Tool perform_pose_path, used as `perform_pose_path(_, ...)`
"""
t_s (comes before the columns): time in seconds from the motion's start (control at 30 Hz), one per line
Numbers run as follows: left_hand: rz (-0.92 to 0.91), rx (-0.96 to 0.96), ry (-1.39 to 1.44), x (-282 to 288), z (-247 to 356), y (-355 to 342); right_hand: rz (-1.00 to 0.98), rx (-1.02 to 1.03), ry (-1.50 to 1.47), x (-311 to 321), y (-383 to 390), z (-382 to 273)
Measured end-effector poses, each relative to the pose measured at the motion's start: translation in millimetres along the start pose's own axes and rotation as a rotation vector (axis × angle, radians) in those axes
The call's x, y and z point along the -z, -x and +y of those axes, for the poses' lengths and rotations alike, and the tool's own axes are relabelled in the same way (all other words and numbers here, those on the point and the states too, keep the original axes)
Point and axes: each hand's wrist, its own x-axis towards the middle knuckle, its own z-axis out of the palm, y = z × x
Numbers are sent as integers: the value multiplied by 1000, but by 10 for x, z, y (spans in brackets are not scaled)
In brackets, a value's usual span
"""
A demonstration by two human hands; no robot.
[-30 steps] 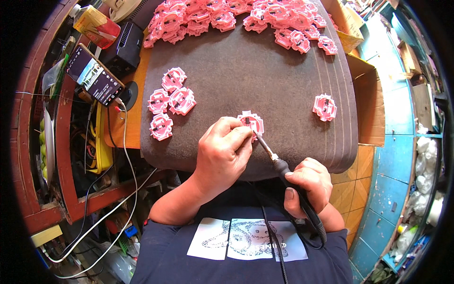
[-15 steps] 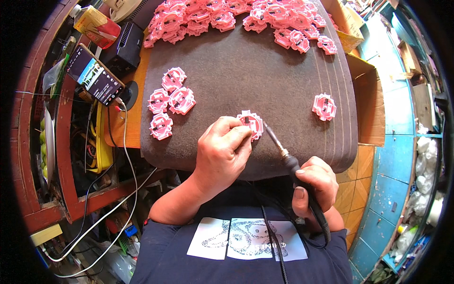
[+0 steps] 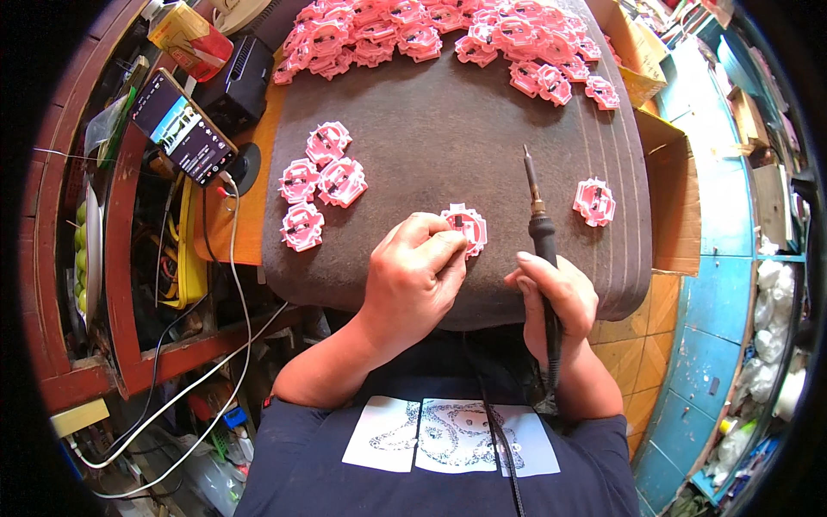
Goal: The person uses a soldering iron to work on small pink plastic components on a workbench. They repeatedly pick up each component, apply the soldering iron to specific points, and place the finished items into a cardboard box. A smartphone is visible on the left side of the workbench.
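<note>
My left hand (image 3: 415, 265) is closed in a pinch at the left edge of a pink plastic part (image 3: 470, 231), near the front of the dark mat. Its fingertips hide some of that part, including whatever small piece may lie between them. My right hand (image 3: 564, 303) grips a soldering iron (image 3: 543, 228) by its black handle. The iron's metal tip points away from me, above the mat and well apart from the part. Off to the right lies a single similar pink part (image 3: 594, 202). Several more pink parts (image 3: 343, 182) form a small group on the left.
A large heap of pink parts (image 3: 379, 30) covers the far end of the mat (image 3: 431, 129). At the left stand a phone on a holder (image 3: 183, 129), a black box (image 3: 228, 86) and a bottle (image 3: 189, 43). A cardboard box (image 3: 674, 194) adjoins the mat's right side.
The soldering iron has swung away from the pink part, from slanting toward it to pointing nearly straight ahead. My left hand keeps its pinch at the part. The whole view has shifted slightly.
</note>
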Motion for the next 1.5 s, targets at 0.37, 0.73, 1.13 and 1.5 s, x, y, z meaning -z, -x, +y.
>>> perform_pose_path(0.37,0,-3,-12,4,0,-8,-198,-43,66,-202,-412,41)
perform_pose_path(0.73,8,-6,-8,-10,-4,-9,-230,-30,38,-242,-488,78)
perform_pose_path(1.13,22,-31,-4,-27,-32,9,-280,-23,-6,-249,-504,96)
perform_pose_path(1.5,18,-30,-24,-34,-19,6,-252,-19,-61,-238,-508,94)
